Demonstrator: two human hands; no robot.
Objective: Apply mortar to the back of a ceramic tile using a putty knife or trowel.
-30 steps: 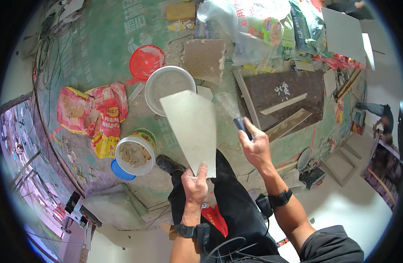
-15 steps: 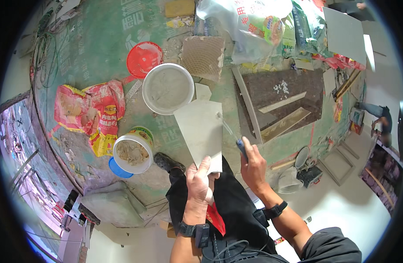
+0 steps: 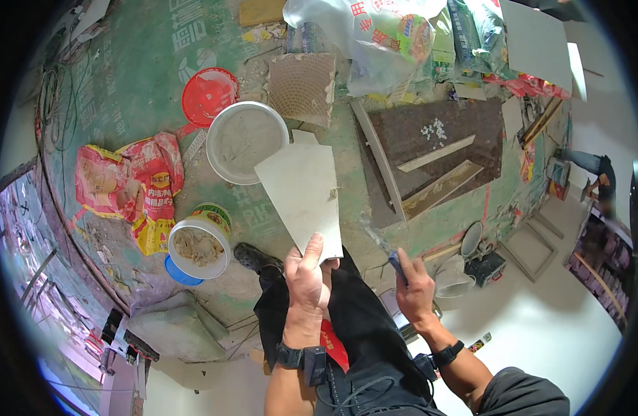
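My left hand (image 3: 307, 281) is closed around the narrow near end of a pale tapered board (image 3: 301, 197). The board stands out ahead of me over the floor, with a small crusty grey patch near its right edge. My right hand (image 3: 414, 291) grips a blue-handled tool (image 3: 398, 267) to the right of the board. Its thin, light-coloured front part points up and left, apart from the board, and is too blurred to tell its exact kind. Past the board's far left corner stands a white bucket (image 3: 210, 152) with smooth grey paste inside.
A second bucket (image 3: 218, 215) holds lumpy beige material, with a blue lid (image 3: 182, 272) beside it. A red lid (image 3: 209, 97) and a red-yellow bag (image 3: 156, 184) lie left. On the right, wood strips (image 3: 437, 154) rest on a dark board (image 3: 464, 125). Another person (image 3: 600, 170) is far right.
The tool has come away from the board's right edge as my right hand moved right and down toward me. My left hand still holds the board; the view has shifted slightly.
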